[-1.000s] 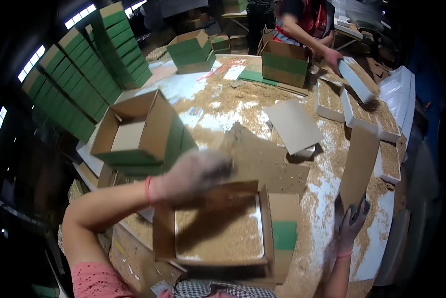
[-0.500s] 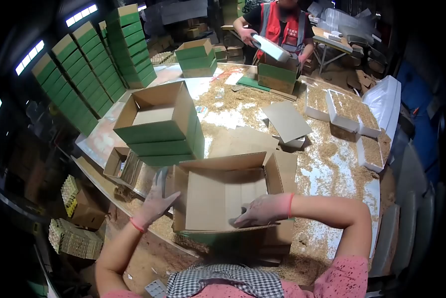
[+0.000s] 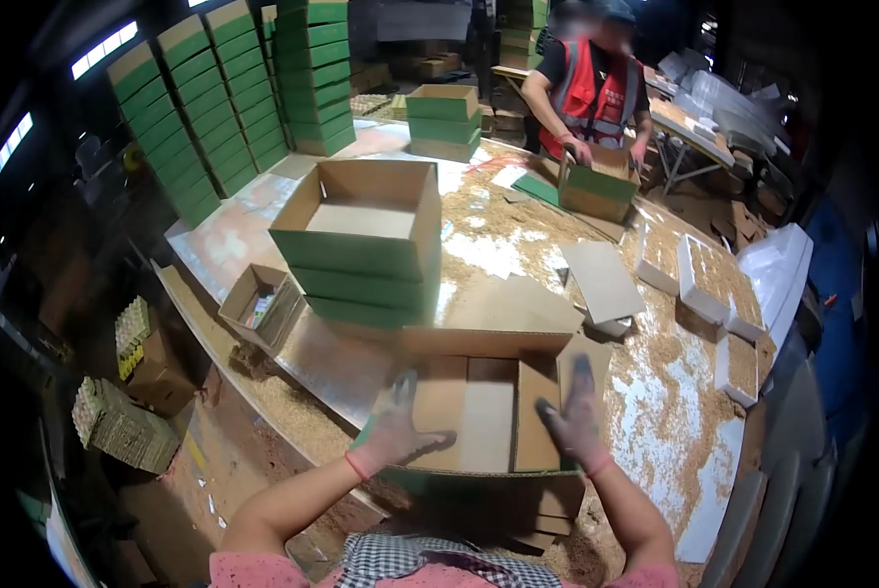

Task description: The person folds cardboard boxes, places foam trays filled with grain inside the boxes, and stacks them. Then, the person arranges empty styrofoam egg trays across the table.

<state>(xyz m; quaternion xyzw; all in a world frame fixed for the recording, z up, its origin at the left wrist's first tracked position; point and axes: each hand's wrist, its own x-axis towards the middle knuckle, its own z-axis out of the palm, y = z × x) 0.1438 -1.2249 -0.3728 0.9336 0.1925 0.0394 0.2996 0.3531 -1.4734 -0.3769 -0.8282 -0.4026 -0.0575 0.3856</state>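
In front of me stands an open-topped cardboard box [image 3: 488,343] with green on its outside. A pale strip shows on its inner floor, and a brown panel [image 3: 535,416] stands along the right inside. My left hand [image 3: 397,431], in a thin greyish glove, lies at the box's left wall with its fingers spread and its thumb over the interior. At the right wall is my right hand [image 3: 577,419], gloved too, fingers stretched upward and thumb apart against the inner panel. Both hands look open. Beyond the box rises a stack of green-and-brown boxes [image 3: 356,265], the top one open.
Across the table [image 3: 645,421], strewn with sawdust-like bits, a person in a red vest [image 3: 601,93] handles another green box [image 3: 596,191]. White foam trays [image 3: 704,279] lie at right, near a cardboard sheet [image 3: 601,279]. A small carton [image 3: 260,306] and tall box stacks [image 3: 312,78] stand left.
My right hand has moved from the box's inside to its right wall; my left hand has come onto the left wall. The other person's white tray is no longer visible. The view has shifted.
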